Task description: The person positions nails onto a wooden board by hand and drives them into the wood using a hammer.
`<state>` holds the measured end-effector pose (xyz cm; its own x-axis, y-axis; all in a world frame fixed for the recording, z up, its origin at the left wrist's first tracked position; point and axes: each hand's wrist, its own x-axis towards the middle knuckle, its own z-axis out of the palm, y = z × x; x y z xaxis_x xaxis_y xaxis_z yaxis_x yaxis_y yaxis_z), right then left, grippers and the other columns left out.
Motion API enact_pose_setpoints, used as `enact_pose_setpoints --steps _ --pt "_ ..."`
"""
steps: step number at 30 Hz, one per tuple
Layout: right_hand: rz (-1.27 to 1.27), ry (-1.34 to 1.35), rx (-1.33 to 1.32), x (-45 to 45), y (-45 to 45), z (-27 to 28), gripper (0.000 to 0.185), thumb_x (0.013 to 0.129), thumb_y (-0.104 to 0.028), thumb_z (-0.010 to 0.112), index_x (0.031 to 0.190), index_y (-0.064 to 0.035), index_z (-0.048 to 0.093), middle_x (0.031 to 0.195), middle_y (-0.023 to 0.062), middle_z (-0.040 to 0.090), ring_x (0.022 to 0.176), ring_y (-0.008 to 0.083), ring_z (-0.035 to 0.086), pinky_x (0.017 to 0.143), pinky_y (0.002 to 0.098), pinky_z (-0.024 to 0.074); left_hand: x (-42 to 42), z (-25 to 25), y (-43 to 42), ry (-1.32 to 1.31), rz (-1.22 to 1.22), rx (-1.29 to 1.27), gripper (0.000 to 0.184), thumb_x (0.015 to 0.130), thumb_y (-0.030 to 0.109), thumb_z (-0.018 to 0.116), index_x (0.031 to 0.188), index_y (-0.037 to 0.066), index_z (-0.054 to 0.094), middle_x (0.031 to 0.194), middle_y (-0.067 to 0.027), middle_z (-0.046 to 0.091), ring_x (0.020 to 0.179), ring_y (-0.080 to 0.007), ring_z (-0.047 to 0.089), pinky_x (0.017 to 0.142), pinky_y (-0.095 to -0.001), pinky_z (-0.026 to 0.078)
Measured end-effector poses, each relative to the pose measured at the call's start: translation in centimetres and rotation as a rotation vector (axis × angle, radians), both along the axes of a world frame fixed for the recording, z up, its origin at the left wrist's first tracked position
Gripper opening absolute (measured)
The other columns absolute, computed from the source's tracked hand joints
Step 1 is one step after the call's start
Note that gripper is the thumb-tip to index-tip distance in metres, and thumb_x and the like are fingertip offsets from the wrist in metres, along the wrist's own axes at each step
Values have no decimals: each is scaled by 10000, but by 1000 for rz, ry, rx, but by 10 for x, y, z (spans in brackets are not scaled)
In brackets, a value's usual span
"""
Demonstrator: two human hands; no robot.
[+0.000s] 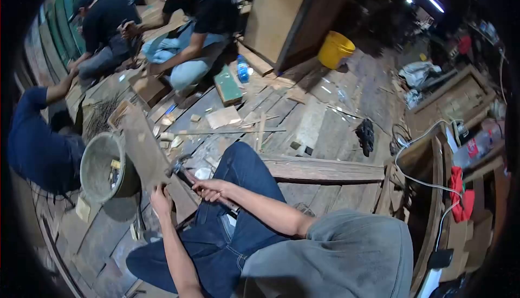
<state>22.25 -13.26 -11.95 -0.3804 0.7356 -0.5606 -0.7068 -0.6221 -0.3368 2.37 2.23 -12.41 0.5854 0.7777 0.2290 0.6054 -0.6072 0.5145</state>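
One shirt, two hands, one hammer (apparently)

"Where does the light come from?"

"A glaring, slanted white light tube shows at upper right, yet the space around it sinks to near-black. The worn grey plank floor is moderately lit."

"And shadows?"

"One darkens the boards beside the round grey bucket; the tall, pale-fronted wooden cabinet has a dim brown side."

"Is it sharp?"

"The metal-headed hammer reads clearly enough, if slightly soft. Far clutter at upper right is murky. The lens bends the long green boards, and black vignetting swallows the corners."
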Motion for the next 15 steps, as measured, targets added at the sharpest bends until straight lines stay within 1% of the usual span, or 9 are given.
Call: enact_pose_setpoints --steps 2,3,4,5,7,9,10,14,15 --pt "-9 -42 8 -2 2 -8 341 906 -367 625 753 -111 459 478 -68 320 323 32 275 260 197 184 8 13 -12 20 26 25 163 873 162 610 997 67 656 976 -184 635 902 -409 610 789 -489 481" --pt "-8 -54 23 -2 1 -5 347 908 -366 622 743 -117 446 481 -69 315 326 32 279 261 198 188 10 13 -13 13 30 56 158 880 183 619 968 56 648 951 -188 635 870 -409 620 759 -486 489" --pt "-23 -8 60 -1 1 -7 346 912 -363 617 745 -119 437 483 -69 307 327 34 277 261 200 192 6 -6 -2 29 19 38 191 874 214 648 950 39 643 920 -191 636 830 -405 627 730 -474 497" --pt "-40 48 91 -2 -2 -12 346 916 -360 613 748 -121 427 485 -70 299 329 36 275 260 202 197 9 -5 -3 -24 24 4 232 863 240 673 926 19 640 887 -190 633 801 -403 627 708 -472 498" --pt "-51 -47 4 -6 -1 -6 329 922 -345 599 775 -117 414 494 -69 292 337 36 261 265 202 207 12 9 -13 24 49 19 253 848 237 696 906 -1 633 866 -196 624 802 -404 622 712 -474 493" --pt "-53 -106 55 -9 -5 0 320 912 -337 604 781 -115 414 498 -70 290 339 33 262 267 202 214 12 8 -10 73 5 71 246 835 208 706 896 -17 626 864 -206 618 805 -404 619 707 -471 488" --pt "-68 -105 71 -9 -8 4 304 899 -325 614 808 -115 414 505 -69 297 346 32 267 270 200 219 10 6 -9 70 -2 80 210 821 149 709 894 -27 619 869 -214 617 810 -403 618 705 -469 484" --pt "-46 -105 36 -10 -5 0 277 891 -305 617 861 -125 409 540 -54 321 358 36 286 270 204 238 11 10 -7 38 -23 14 123 816 34 659 923 -18 626 867 -202 632 807 -401 626 722 -468 490" --pt "-53 -117 43 -11 -6 4 277 891 -305 617 865 -125 409 542 -53 320 356 36 285 269 205 239 12 12 -8 38 -25 3 123 816 28 652 928 -15 626 871 -201 637 810 -400 630 725 -467 492"
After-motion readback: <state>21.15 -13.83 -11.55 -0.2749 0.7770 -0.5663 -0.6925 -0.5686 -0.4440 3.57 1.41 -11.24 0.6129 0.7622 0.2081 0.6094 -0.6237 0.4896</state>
